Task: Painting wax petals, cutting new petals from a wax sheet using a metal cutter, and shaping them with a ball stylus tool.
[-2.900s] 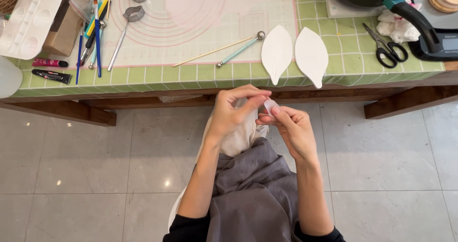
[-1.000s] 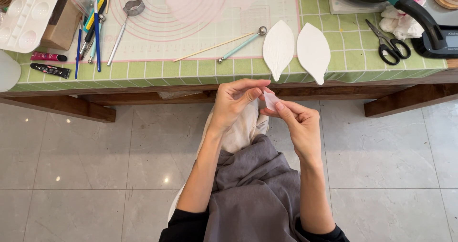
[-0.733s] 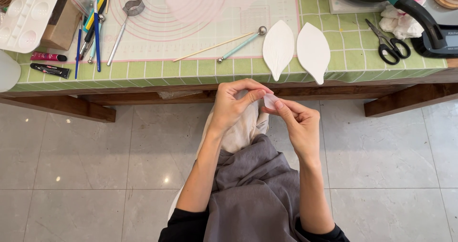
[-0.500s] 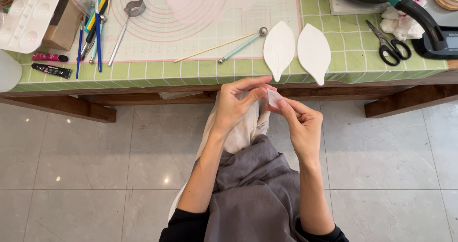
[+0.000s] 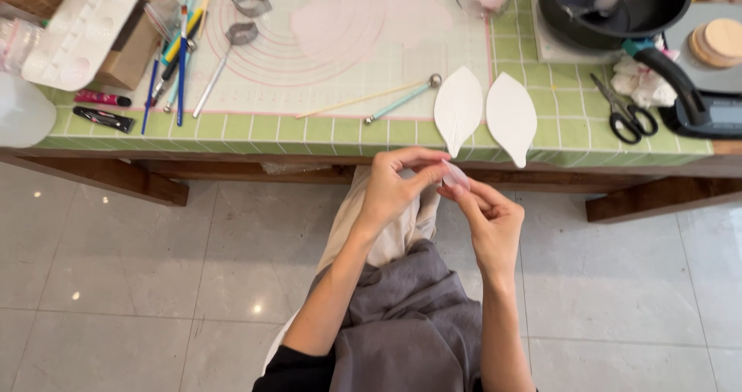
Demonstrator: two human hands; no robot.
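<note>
From the head camera I look down at a seated person's two bare hands, held over the lap just below the edge of a green gridded cutting mat (image 5: 371,133). The left hand (image 5: 390,187) and the right hand (image 5: 487,222) meet around a small, thin, pale pink petal-shaped piece (image 5: 456,176), soft like clay or paste. Thumb and fingertips of both hands pinch it narrowly, so it hangs in the air, clear of the table. I judge the step to be shaping the petal by finger pressure (thinning or curling its edge); a next move would call for light, even pinching. Two white leaf-shaped moulds (image 5: 485,114) lie on the mat just above the hands.
</note>
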